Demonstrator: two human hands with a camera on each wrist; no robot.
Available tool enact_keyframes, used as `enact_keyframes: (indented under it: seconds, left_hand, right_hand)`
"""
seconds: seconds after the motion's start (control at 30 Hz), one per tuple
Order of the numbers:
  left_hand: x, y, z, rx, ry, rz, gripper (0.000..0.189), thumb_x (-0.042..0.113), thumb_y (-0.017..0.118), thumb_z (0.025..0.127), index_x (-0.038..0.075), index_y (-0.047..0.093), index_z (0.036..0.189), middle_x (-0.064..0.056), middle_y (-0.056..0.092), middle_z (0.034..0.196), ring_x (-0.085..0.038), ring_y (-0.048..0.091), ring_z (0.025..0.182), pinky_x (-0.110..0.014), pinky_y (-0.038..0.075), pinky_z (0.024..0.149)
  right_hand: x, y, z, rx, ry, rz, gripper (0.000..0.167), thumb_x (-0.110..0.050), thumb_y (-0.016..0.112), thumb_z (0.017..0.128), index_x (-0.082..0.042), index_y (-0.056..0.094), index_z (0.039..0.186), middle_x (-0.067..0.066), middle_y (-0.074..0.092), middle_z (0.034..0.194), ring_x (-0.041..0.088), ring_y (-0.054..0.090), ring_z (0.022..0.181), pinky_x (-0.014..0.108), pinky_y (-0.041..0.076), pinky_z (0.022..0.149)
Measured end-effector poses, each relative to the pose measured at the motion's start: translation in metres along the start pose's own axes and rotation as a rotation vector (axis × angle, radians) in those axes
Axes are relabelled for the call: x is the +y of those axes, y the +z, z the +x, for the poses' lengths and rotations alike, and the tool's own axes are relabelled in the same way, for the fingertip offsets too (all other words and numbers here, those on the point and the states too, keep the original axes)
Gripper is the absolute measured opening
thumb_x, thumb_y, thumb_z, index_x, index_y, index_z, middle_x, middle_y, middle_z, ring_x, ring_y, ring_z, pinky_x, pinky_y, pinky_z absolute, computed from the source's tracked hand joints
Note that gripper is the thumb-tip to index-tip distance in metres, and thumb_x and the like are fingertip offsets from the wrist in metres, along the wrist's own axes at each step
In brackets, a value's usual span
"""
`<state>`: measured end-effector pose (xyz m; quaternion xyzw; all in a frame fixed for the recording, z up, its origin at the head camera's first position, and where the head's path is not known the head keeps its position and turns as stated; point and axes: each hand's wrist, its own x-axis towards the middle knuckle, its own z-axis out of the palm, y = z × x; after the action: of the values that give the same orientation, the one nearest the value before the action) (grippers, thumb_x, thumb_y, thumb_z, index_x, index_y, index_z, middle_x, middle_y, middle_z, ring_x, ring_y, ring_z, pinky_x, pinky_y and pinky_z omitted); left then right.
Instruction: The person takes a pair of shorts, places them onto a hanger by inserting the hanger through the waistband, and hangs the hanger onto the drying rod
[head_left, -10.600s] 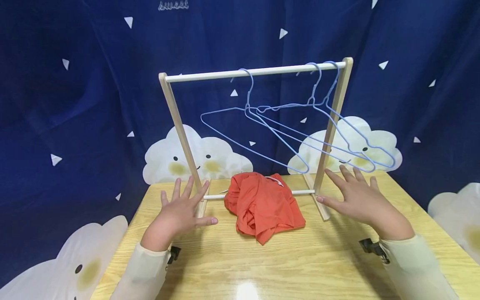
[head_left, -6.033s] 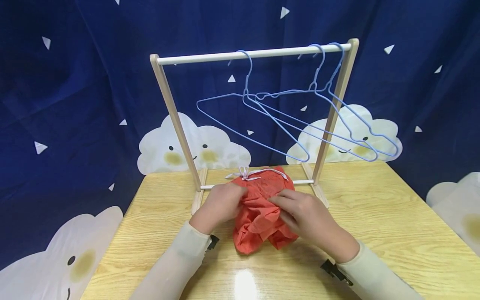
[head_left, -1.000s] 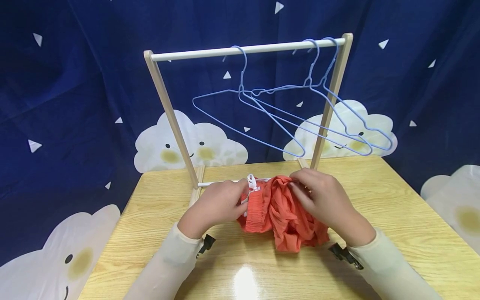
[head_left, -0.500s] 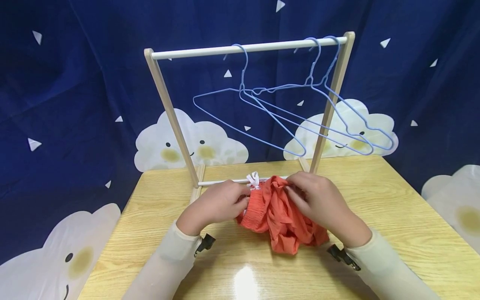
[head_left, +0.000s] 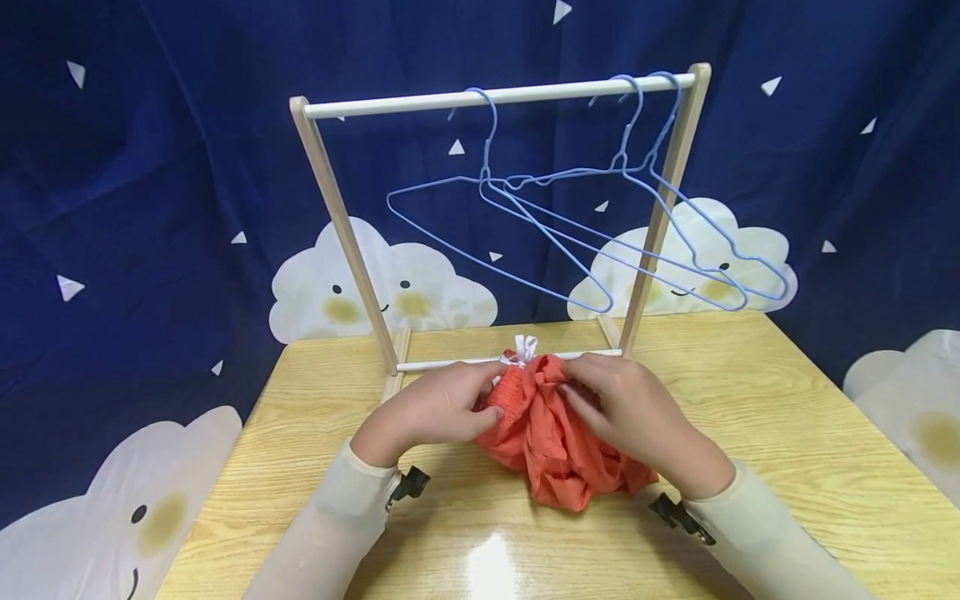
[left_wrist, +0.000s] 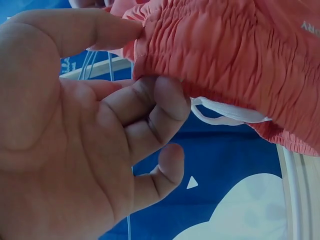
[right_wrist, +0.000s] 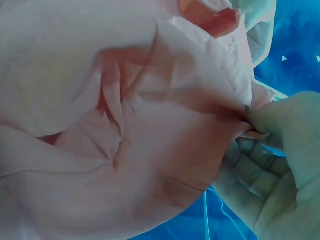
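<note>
Crumpled red-orange shorts (head_left: 551, 450) lie on the table between both hands, at the foot of the clothes rack (head_left: 341, 233). Their gathered elastic waistband (left_wrist: 210, 55) has a white drawstring (head_left: 522, 350), bunched up at the back. My left hand (head_left: 438, 404) holds the waistband at its left edge, thumb on the near face and index finger partly hidden behind the cloth. With thumb and fingertips, my right hand (head_left: 630, 408) pinches a fold of the shorts, which the right wrist view also shows. Three blue wire hangers (head_left: 540, 229) hang from the rack's white top rail.
The rack's white lower bar (head_left: 442, 365) runs just behind the shorts. A wooden table (head_left: 750, 433) lies beneath everything. Behind it hangs a dark blue curtain (head_left: 187, 167) with white triangles and clouds.
Both hands started spread and apart from the shorts, then took hold of them. Since a second ago the waistband has turned and the drawstring has shifted right; the right hand has moved slightly left.
</note>
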<state>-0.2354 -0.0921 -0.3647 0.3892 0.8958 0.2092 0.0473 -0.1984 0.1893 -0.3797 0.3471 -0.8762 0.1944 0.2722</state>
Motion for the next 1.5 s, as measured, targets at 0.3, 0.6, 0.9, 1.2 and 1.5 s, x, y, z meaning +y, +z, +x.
enact_keyframes:
  seconds: [0.3,0.6,0.9,1.2,1.5]
  left_hand:
    - [0.0,-0.001,-0.003,-0.003,-0.026,0.033,0.052,0.022,0.063,0.097,0.021,0.058,0.148,0.006,0.063,0.087,-0.014,0.062,0.083,-0.034,0.052,0.077]
    - [0.002,-0.003,-0.003,0.015,-0.005,0.046,0.023,0.021,0.062,0.101,0.025,0.064,0.124,0.006,0.062,0.089,-0.015,0.061,0.085,-0.034,0.051,0.078]
    - [0.003,-0.002,-0.003,0.058,0.006,0.102,0.028,0.017,0.062,0.108,0.022,0.067,0.135,0.006,0.071,0.103,-0.015,0.065,0.093,-0.038,0.056,0.091]
    - [0.007,-0.005,-0.004,0.056,0.019,0.106,0.033,0.008,0.063,0.106,0.024,0.073,0.134,0.007,0.074,0.11,-0.013,0.067,0.1,-0.036,0.058,0.095]
    - [0.009,-0.004,-0.005,0.051,0.066,0.137,0.032,0.01,0.066,0.107,0.025,0.076,0.133,0.007,0.075,0.114,-0.012,0.068,0.103,-0.035,0.058,0.096]
  right_hand:
    - [-0.004,0.004,0.0,-0.157,-0.023,0.019,0.015,-0.013,0.081,0.096,-0.022,0.07,0.092,-0.013,0.063,0.082,0.005,0.059,0.076,0.031,0.057,0.073]
    - [-0.006,0.012,-0.001,-0.307,-0.05,0.043,0.024,-0.019,0.081,0.098,-0.027,0.063,0.085,-0.016,0.056,0.079,0.003,0.051,0.07,0.025,0.052,0.069]
    - [-0.01,0.024,-0.003,-0.427,-0.052,0.049,0.019,-0.023,0.08,0.099,-0.029,0.065,0.088,-0.017,0.056,0.08,0.003,0.05,0.072,0.026,0.051,0.07]
    - [-0.002,0.019,-0.006,-0.425,0.032,0.142,0.025,-0.047,0.076,0.101,-0.033,0.065,0.084,-0.021,0.053,0.074,0.001,0.051,0.066,0.023,0.048,0.067]
    - [-0.001,0.017,-0.003,-0.196,0.124,0.112,0.018,-0.028,0.08,0.098,-0.024,0.064,0.104,-0.013,0.058,0.084,0.01,0.058,0.074,0.027,0.048,0.067]
